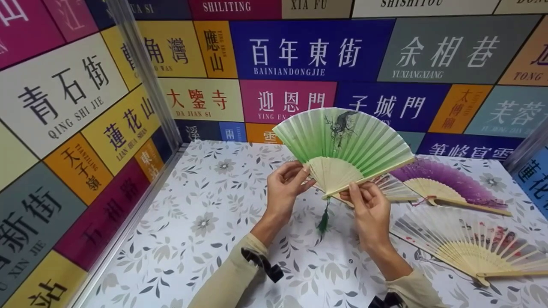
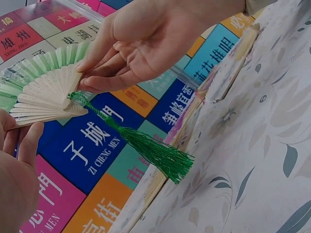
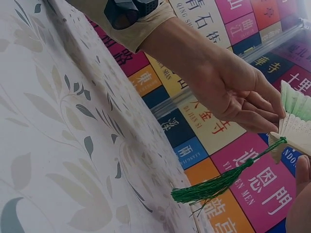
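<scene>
A green folding fan [image 1: 364, 132] with pale slats and a dark painted branch is spread above the table. My left hand [image 1: 284, 190] pinches its left guard stick between thumb and fingers. On the other side, my right hand [image 1: 369, 207] grips the right guard stick near the pivot. From the pivot hangs a green tassel [image 2: 155, 150], seen in every view. In the left wrist view the right hand [image 2: 146, 43] reaches in from the top; in the right wrist view the left hand [image 3: 228, 90] holds its edge of the fan.
To the right lie a purple fan [image 1: 477, 186], a white fan with red figures [image 1: 501, 239] and another pale fan [image 1: 391, 188], partly hidden behind the right hand. The table [image 1: 167, 239] has a leaf-patterned cloth. Colourful sign-covered walls [image 1: 312, 49] stand behind and at left.
</scene>
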Available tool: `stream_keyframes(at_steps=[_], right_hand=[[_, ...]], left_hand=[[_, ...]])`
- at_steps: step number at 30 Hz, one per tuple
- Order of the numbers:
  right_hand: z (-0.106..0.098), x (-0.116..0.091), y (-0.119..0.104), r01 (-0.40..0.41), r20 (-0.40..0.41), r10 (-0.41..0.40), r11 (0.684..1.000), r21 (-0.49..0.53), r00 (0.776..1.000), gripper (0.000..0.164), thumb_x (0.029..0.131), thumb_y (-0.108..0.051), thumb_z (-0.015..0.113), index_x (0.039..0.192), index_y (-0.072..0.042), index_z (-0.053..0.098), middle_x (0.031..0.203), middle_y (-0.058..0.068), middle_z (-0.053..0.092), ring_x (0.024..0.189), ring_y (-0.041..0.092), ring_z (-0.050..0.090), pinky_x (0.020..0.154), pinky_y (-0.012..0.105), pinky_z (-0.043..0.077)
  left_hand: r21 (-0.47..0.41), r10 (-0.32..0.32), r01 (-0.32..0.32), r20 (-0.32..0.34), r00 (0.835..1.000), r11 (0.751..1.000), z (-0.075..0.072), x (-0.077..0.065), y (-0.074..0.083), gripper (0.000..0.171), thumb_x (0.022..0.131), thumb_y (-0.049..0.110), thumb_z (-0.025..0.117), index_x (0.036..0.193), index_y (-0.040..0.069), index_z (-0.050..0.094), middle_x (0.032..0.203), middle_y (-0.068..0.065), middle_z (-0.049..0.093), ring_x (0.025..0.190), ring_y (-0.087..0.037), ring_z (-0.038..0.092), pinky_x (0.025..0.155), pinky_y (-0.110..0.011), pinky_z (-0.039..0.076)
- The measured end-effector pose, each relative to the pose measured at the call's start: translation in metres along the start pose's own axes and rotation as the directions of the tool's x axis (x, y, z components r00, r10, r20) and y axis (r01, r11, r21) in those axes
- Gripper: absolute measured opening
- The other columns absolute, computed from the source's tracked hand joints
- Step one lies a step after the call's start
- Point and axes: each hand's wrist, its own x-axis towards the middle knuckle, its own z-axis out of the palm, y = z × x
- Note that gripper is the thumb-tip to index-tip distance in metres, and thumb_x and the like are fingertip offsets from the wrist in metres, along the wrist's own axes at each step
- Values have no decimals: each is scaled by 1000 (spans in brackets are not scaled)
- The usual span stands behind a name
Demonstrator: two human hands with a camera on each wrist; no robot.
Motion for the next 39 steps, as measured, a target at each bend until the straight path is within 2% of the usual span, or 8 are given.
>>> stream_keyframes(at_steps=[15, 24, 31, 39], right_hand=[[-1, -1, 0, -31, -2, 31, 999, -25, 1000, 32, 98, -19, 66, 116, 6, 58, 98, 17, 71, 85, 22, 72, 84, 32, 64], [-1, -1, -1, -46, -9, 46, 999, -19, 999, 31, 98, -19, 66, 113, 7, 58, 94, 16, 71, 87, 30, 72, 83, 33, 64], [0, -1, 1, -34, -9, 34, 999, 4, 999, 31, 98, -18, 66, 113, 8, 58, 93, 16, 72, 85, 25, 72, 83, 33, 64], [0, -1, 1, -40, -11, 40, 999, 6, 999, 32, 98, -19, 66, 113, 8, 57, 94, 18, 71, 84, 24, 73, 84, 33, 64]], left_hand=[[-25, 9, -10, -38, 999, 1000, 1, -1, 0, 30, 91, 8, 74, 115, -6, 63, 105, -18, 66, 98, -27, 71, 88, -46, 63], [-72, -5, 2, -48, 999, 997, 2, -1, 1, 31, 92, 8, 73, 118, -5, 62, 109, -17, 66, 102, -25, 68, 91, -46, 62], [-116, -10, 4, -56, 998, 993, 2, 0, 1, 31, 93, 8, 72, 119, -6, 61, 108, -17, 65, 104, -26, 67, 93, -47, 61], [-109, -9, 1, -72, 997, 994, 3, 0, 2, 31, 93, 9, 72, 118, -5, 60, 106, -16, 65, 104, -26, 67, 92, -47, 62]])
